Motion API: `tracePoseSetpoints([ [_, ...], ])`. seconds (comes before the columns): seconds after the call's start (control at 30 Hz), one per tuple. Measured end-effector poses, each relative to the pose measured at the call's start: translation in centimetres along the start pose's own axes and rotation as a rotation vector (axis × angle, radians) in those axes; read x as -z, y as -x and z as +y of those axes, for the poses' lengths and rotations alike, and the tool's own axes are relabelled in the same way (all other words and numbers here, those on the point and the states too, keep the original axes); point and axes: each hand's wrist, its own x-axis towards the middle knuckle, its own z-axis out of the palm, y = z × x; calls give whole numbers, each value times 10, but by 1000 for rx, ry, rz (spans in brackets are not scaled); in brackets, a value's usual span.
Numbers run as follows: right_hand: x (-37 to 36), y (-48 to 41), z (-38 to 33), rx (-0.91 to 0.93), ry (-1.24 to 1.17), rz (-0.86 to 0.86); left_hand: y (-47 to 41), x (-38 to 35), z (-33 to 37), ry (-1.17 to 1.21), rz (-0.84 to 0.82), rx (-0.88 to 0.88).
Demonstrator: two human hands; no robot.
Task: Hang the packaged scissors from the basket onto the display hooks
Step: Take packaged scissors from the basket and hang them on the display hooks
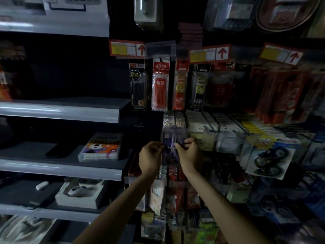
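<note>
- The package (171, 152), between my left hand (151, 155) and right hand (189, 154), is dark and blurred; I cannot see scissors inside.
- Whether it hangs on something, I cannot tell.
- The price labels (127, 48), upper middle of the frame, are too small to read.

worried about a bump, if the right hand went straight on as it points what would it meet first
Probably the clear plastic tag holder hanging just above the right hand and its dark packet; depth is unclear.
</note>
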Motion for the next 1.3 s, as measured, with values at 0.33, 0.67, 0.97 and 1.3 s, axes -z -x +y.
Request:
tracePoseSetpoints([
  [0.33,-8,0,25,-11,13,8,-1,-12,-17,-47,-8,71],
  [0.67,-20,16,41,32,5,13,8,-28,-35,94,30,-11],
  [0.97,-24,9,27,33,-19,30,0,-31,-24,170,47,-25],
  [1.3,-22,5,40,42,-22,0,3,-33,-38,85,22,-75],
])
